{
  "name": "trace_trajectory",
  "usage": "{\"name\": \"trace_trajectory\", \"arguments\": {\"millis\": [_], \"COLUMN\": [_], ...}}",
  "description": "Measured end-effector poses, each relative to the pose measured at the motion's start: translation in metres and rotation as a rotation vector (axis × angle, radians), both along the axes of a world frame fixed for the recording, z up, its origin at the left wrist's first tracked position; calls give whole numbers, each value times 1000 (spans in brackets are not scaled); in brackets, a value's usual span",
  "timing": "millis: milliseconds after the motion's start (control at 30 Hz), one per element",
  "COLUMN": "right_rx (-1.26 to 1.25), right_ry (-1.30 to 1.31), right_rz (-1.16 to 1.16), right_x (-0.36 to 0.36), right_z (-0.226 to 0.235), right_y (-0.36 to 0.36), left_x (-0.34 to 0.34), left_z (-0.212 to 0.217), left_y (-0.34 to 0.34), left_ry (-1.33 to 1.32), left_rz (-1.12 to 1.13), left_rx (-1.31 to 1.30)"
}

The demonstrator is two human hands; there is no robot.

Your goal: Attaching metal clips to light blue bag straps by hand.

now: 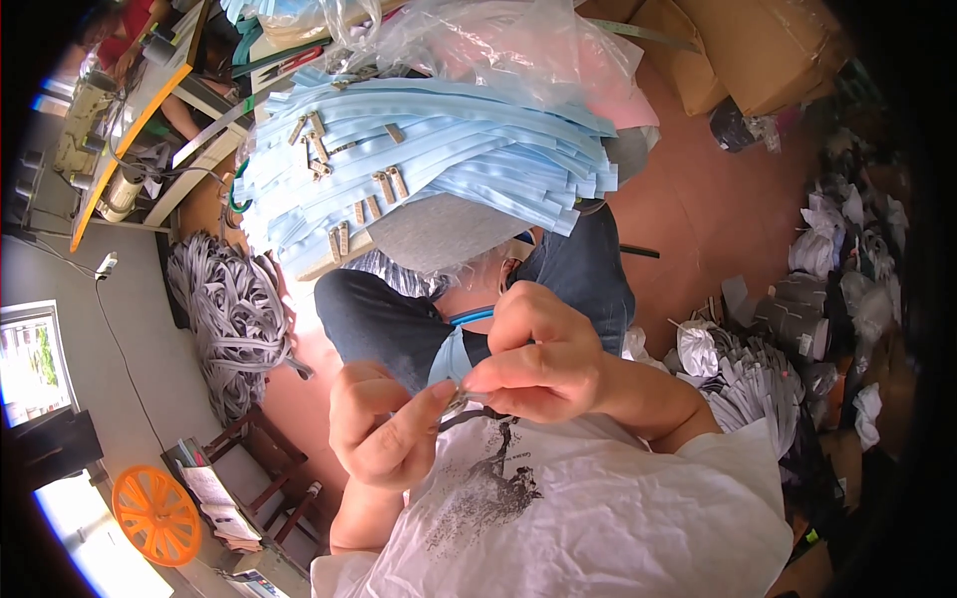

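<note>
Both my hands meet in front of my shirt. My left hand (384,427) is closed in a pinch on a small metal zipper pull (457,402), mostly covered by the fingers. Fingertips of my right hand (543,357) pinch close against the same spot; what they grip is too small to make out. A light blue zipper strip (451,359) runs from the fingers over my lap. Farther off, a thick layer of light blue zipper strips (429,140) lies spread over a grey padded surface (439,234), with several brass-coloured zipper pulls (391,183) on top.
Clear plastic bags (498,45) lie behind the strips, cardboard boxes (758,50) at far right. Grey strips (231,319) are heaped on the floor at left, more bundles (753,389) at right. A machine table (130,140) stands far left, with a person beside it. An orange wheel (157,515) is lower left.
</note>
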State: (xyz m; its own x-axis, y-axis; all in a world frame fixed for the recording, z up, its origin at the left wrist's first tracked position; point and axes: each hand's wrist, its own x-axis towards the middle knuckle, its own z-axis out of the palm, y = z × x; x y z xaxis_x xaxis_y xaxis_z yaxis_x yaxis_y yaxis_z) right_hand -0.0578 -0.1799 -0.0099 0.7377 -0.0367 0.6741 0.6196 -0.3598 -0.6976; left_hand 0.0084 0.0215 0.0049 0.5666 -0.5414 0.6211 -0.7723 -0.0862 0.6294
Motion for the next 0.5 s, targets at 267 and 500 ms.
{"name": "trace_trajectory", "arguments": {"millis": [267,500], "right_rx": [187,210], "right_ry": [45,78], "right_rz": [42,47], "right_x": [0,-1], "right_z": [1,3], "right_y": [6,5], "left_x": [3,2], "left_z": [2,3], "left_y": [-12,-12], "left_ry": [18,-6], "left_rz": [-58,-44], "left_rx": [-51,-28]}}
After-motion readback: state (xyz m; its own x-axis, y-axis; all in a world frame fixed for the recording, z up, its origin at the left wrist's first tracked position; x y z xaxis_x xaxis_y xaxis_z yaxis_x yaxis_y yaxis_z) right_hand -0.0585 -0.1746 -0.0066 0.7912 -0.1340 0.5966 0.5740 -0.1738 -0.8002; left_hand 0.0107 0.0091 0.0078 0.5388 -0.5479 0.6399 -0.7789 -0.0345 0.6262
